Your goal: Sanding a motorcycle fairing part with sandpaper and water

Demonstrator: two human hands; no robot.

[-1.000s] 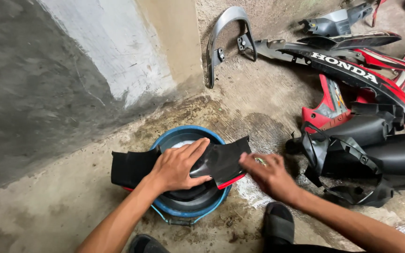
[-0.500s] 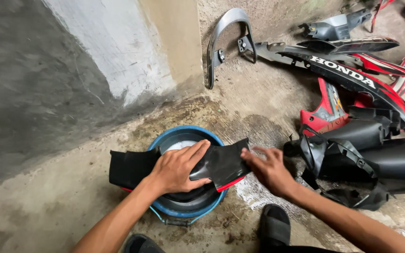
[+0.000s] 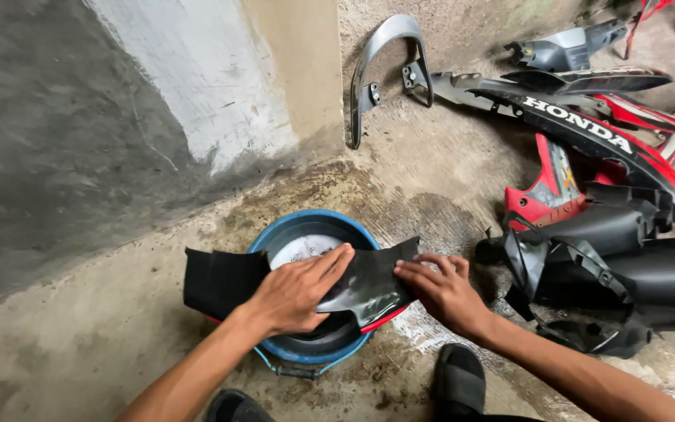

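Note:
A black plastic motorcycle panel (image 3: 220, 283) with a red edge lies across a blue bucket (image 3: 284, 233) that holds soapy water. My left hand (image 3: 294, 291) lies flat on top of the panel, fingers spread toward the right. My right hand (image 3: 441, 291) grips the panel's right end at the bucket's rim, fingers curled on its edge. Both forearms reach in from the bottom of the view.
A heap of black and red motorcycle body panels (image 3: 611, 234) lies to the right. A grey metal grab rail (image 3: 384, 62) leans against the concrete wall (image 3: 80, 141) behind. My two black sandals (image 3: 456, 383) stand on the wet concrete floor near the bucket.
My right hand has slid a little along the panel's right end. The left hand stays pressed on the panel, and the view has shifted slightly.

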